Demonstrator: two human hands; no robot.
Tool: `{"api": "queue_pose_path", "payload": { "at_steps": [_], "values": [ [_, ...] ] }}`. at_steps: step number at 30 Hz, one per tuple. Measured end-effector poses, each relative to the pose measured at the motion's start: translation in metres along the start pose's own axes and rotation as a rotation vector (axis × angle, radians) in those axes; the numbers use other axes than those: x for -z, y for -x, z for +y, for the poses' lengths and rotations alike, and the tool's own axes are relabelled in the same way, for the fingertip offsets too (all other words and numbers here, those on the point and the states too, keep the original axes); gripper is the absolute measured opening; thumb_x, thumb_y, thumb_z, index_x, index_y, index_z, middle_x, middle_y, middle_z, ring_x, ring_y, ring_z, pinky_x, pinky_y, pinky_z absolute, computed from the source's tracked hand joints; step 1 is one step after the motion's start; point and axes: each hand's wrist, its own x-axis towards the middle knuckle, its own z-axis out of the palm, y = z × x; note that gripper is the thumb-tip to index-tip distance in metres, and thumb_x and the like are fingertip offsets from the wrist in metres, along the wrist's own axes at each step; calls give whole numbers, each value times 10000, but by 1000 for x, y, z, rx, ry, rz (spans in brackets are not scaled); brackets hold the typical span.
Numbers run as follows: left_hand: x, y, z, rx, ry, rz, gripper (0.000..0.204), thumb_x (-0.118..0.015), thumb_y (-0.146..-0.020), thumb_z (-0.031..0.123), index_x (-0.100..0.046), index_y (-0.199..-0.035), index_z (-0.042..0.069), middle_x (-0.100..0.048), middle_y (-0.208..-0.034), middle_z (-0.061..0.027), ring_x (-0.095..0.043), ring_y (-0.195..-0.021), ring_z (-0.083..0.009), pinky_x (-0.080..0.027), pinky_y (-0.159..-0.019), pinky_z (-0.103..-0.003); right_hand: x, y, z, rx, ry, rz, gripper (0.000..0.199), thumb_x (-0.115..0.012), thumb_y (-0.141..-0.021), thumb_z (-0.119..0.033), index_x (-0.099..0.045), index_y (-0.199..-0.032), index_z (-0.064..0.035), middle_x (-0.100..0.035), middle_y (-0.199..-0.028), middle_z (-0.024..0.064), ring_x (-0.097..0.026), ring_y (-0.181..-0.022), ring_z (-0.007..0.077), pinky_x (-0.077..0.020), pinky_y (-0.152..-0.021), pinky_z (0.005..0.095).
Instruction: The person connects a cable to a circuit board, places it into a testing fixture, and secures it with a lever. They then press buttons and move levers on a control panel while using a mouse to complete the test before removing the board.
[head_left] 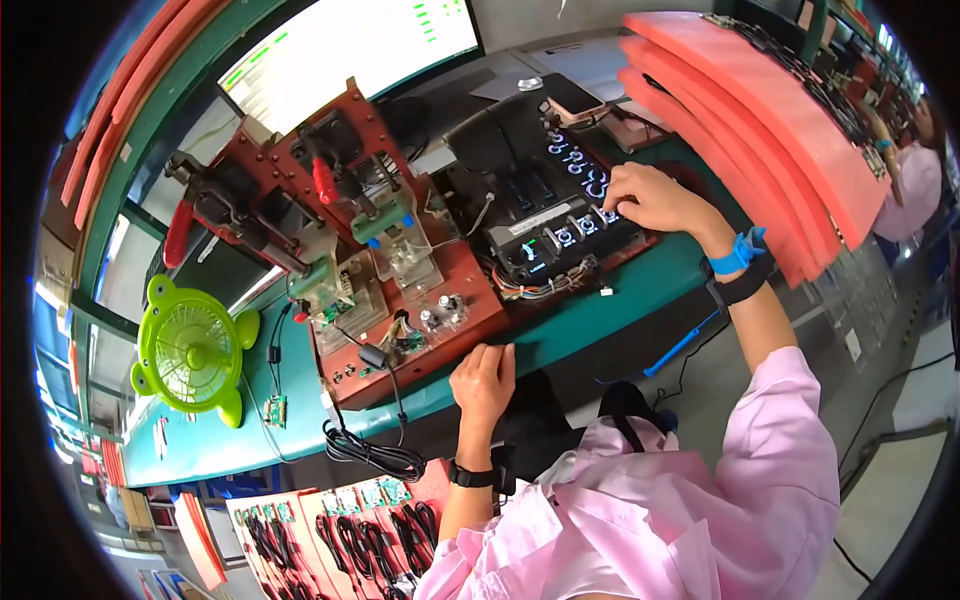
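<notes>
Pink smock: on the person at work, nearest, reaching up behind both hands.
Black cables: bundled on salmon foam, behind and left of the left hand, small green boards attached.
Left hand: fingers curled in together, knuckles up; I can't tell from here whether anything is inside.
Coiled cord: left of that hand, by the table's edge.
Red fixture: just ahead and left of the left hand, carrying two red-handled clamps.
Green fan: well left of the left hand, on the green tabletop.
Right hand: fingers bent over the panel's right side; I can't tell whether they press it.
Black panel: under and left of the right hand, its digits glowing bluish-white.
Foam stack: right of the right hand, salmon sheets piled up.
Monitor: well beyond the left hand, lit white.
Co-worker: far right of the right hand, in pink.
</notes>
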Motion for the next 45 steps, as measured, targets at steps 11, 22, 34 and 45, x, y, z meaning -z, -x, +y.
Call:
{"api": "queue_pose_path", "payload": {
  "at_steps": [11,22,34,45],
  "values": [
    [10,10,2,41,54,17,166,-632,-746,115,-526,-637,49,-485,-582,-85,-508,-516,-276,-393,-455,-354,-6,-3,-24,-21,93,100,135,-608,-630,-64,-622,-764,-61,-497,-777,85,-491,-786,259,-399,-680,364],
    [109,-4,45,23,104,-274,95,-645,-724,127,-596,-692,52,-572,-654,-74,-572,-584,-249,-458,-516,-327,-8,-16,-30,-40,-9,74,150,-641,-619,-56,-641,-769,-69,-486,-773,67,-477,-777,249,-394,-706,341],
    [240,-191,-44,-312,-28,476,153,-520,-841,104,-575,-803,-34,-609,-866,-123,-581,-785,-215,-437,-696,-284,-28,-5,-39,-9,-156,194,141,-593,-693,-94,-620,-826,-56,-494,-815,84,-483,-844,258,-386,-763,347],
    [244,-222,-32,-20,360,509,472,-375,-914,299,-505,-597,-27,-534,-564,-94,-593,-650,-189,-459,-645,-284,-28,5,-33,52,-145,184,122,-585,-708,-82,-604,-818,-32,-532,-864,99,-495,-855,268,-398,-763,361]
  ]
}}
